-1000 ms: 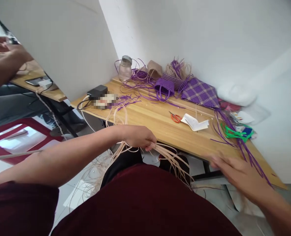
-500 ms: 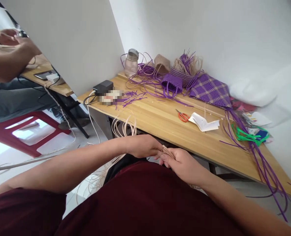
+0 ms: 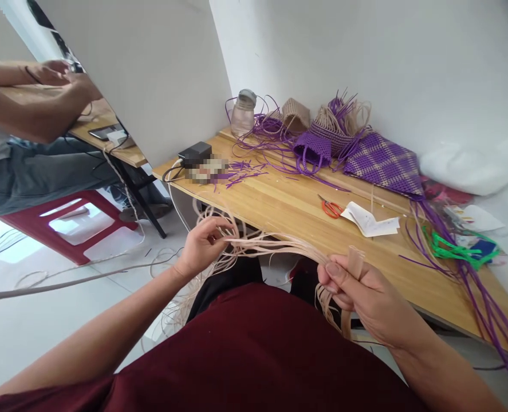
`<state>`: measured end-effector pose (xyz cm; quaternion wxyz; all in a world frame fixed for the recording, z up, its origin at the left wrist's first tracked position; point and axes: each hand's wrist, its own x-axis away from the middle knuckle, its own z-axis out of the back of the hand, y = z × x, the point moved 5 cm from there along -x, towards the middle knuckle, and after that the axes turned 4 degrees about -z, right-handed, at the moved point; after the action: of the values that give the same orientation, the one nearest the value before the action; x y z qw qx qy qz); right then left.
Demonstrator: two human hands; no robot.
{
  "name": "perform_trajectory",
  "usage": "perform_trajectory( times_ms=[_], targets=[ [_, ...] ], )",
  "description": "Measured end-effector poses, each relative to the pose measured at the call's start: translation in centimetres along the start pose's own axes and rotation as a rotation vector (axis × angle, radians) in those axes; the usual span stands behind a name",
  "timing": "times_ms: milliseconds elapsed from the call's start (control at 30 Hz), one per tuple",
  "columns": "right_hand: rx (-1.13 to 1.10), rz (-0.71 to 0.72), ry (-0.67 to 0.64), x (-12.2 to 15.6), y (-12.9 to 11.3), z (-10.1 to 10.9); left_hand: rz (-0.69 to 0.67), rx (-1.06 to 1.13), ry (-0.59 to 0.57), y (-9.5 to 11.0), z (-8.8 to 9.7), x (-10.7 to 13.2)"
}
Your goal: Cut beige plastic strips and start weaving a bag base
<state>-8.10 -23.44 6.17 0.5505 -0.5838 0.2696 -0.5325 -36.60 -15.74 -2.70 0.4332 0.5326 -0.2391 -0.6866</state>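
My R hand [image 3: 365, 297] is closed on the ends of the beige strips [image 3: 275, 247], thumb pressing them flat vs. my fingers. My L hand [image 3: 202, 246] curls round the same bundle further along. The strips stretch between both hands, just in front of the table's [image 3: 279, 212] near edge, w/ loose tails dropping below. Best, I think: firm pinch w/ the R, light L grip, so strands slide & untangle w/o kinking. The scissors [image 3: 331, 208] lie mid-table, well apart.

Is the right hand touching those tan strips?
Touching. The head view shows the right hand pinching the tan strips, with the thumb pressed against the bundle where it bends down.
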Motion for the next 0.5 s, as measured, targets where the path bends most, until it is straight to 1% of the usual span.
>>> perform_trajectory(
  times_ms=[67, 133, 167, 200, 233, 300, 333, 400, 467, 500],
  targets=[
    [0.007, 0.015, 0.001, 0.2, -0.2, -0.2, -0.016, -0.066, -0.046, 0.1, -1.3, 0.4],
    [0.015, 0.036, 0.010, 0.4, -0.3, -0.2, -0.030, -0.085, -0.117, 0.5, -2.9, 0.7],
    [0.013, 0.045, 0.017, 0.5, -0.4, -0.1, -0.037, -0.088, -0.134, 0.7, -3.6, 0.9],
    [0.004, 0.051, 0.026, 0.5, -0.4, 0.0, -0.037, -0.091, -0.127, 1.0, -4.1, 1.0],
    [-0.011, 0.052, 0.037, 0.6, -0.4, 0.1, -0.024, -0.096, -0.094, 1.2, -4.4, 1.2],
    [-0.054, 0.050, 0.065, 0.7, -0.2, 0.4, 0.037, -0.104, -0.017, 1.1, -4.4, 1.6],
    [-0.077, 0.051, 0.080, 0.7, -0.1, 0.5, 0.071, -0.105, -0.015, 0.9, -4.4, 1.8],
    [-0.119, 0.063, 0.109, 0.7, 0.0, 0.7, 0.133, -0.115, -0.097, 0.1, -4.6, 2.3],
    [-0.155, 0.076, 0.128, 0.7, 0.0, 0.8, 0.214, -0.086, -0.202, -1.3, -5.1, 2.8],
    [-0.169, 0.081, 0.135, 0.7, 0.0, 0.8, 0.259, -0.061, -0.231, -2.0, -5.3, 3.1]
  ],
)
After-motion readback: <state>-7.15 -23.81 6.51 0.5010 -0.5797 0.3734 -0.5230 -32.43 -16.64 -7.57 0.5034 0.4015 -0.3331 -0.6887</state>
